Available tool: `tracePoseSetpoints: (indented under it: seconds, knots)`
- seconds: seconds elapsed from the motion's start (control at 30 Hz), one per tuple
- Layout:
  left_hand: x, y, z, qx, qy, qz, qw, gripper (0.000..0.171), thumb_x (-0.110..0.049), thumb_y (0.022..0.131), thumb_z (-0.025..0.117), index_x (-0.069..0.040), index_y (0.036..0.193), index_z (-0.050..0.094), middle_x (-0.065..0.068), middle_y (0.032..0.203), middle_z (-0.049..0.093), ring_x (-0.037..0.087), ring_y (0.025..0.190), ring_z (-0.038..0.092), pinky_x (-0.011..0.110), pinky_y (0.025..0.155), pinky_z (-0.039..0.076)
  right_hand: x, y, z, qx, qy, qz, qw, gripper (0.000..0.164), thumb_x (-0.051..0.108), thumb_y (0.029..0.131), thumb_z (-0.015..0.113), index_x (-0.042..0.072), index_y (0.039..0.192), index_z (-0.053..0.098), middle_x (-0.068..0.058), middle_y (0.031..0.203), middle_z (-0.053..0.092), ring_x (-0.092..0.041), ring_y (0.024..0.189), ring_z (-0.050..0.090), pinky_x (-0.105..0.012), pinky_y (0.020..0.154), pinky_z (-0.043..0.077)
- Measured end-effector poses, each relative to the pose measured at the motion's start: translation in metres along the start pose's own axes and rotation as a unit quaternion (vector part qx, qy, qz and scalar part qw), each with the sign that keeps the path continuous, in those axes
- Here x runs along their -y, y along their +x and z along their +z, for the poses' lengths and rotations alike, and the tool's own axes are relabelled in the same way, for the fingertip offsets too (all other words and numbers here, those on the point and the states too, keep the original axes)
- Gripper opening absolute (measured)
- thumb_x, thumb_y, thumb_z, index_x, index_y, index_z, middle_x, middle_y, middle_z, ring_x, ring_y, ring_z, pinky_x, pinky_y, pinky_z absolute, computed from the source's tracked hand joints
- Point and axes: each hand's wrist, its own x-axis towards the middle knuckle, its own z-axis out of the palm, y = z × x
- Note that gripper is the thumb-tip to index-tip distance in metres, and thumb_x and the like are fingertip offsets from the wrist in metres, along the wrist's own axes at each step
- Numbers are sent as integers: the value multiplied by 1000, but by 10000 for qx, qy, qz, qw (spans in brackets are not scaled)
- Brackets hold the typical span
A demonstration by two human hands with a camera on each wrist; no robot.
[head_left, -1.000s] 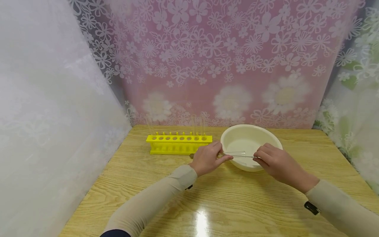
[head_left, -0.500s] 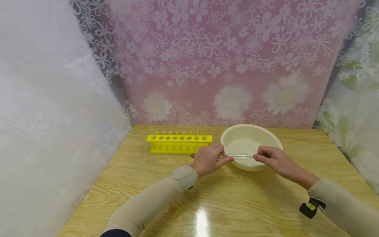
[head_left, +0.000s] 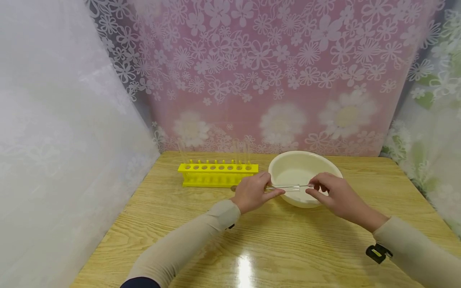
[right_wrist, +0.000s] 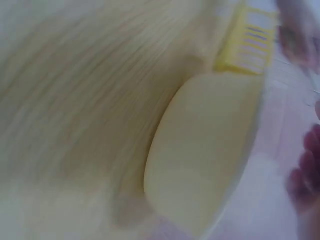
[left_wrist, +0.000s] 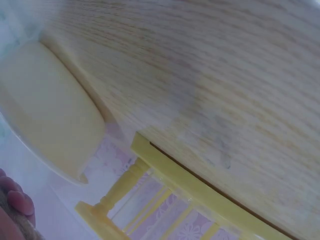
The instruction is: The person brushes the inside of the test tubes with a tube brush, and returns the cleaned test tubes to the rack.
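Cream basin (left_wrist: 50, 105) near a yellow rack (left_wrist: 190, 181) on wood-grain table (left_wrist: 225, 75), fingers (left_wrist: 21, 202) at lower left.

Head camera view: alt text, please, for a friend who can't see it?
A person's left hand grips a clear test tube sideways over a cream basin, the right hand at the end of a thin wire alongside. A yellow test tube rack stands left of the basin on a wood-grain table, before a pink floral backdrop.

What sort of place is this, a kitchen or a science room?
Maybe a little science corner, though I can't be sure: there's a yellow test-tube rack, a clear tube in the person's left hand, and a cream basin.
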Motion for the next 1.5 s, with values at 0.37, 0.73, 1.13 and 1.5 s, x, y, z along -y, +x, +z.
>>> tracePoseSetpoints:
  seconds: [0.37, 0.73, 1.13, 1.5]
  knots:
    - [-1, 1, -2, 150, 34, -109, 9998, 47, -63, 88, 67, -17, 85, 55, -12, 73, 46, 2, 50, 36, 14, 43, 27, -9, 3, 4, -840, -1774, -2347, 9520, 42, 35, 110, 42, 11, 85, 65, 4, 76, 57, -9, 66, 48, -26, 55, 44]
    - [-2, 2, -4, 118, 193, -119, 9997, 46, -65, 88, 66, -22, 83, 48, -12, 70, 45, 3, 48, 34, 16, 42, 26, 5, 4, -3, 1294, 3386, 2886, 8862, 38, 29, 107, 52, -3, 85, 55, 3, 64, 40, -16, 53, 31, -36, 53, 30]
    - [-1, 2, -3, 222, -142, -422, 9988, 43, -62, 88, 67, -21, 86, 54, -13, 72, 47, 2, 51, 38, 16, 43, 29, -7, 1, 8, -679, -1377, -1858, 9705, 34, 36, 107, 50, 10, 90, 65, 4, 82, 58, -8, 75, 52, -22, 62, 46]
    - [-1, -1, -2, 87, -3, -137, 9999, 44, -59, 87, 70, -21, 83, 48, -11, 71, 44, 3, 49, 33, 15, 43, 25, -2, -1, 2, 228, 28, -565, 9981, 15, 18, 100, 65, 16, 85, 65, 10, 69, 51, 0, 59, 37, -18, 54, 37]
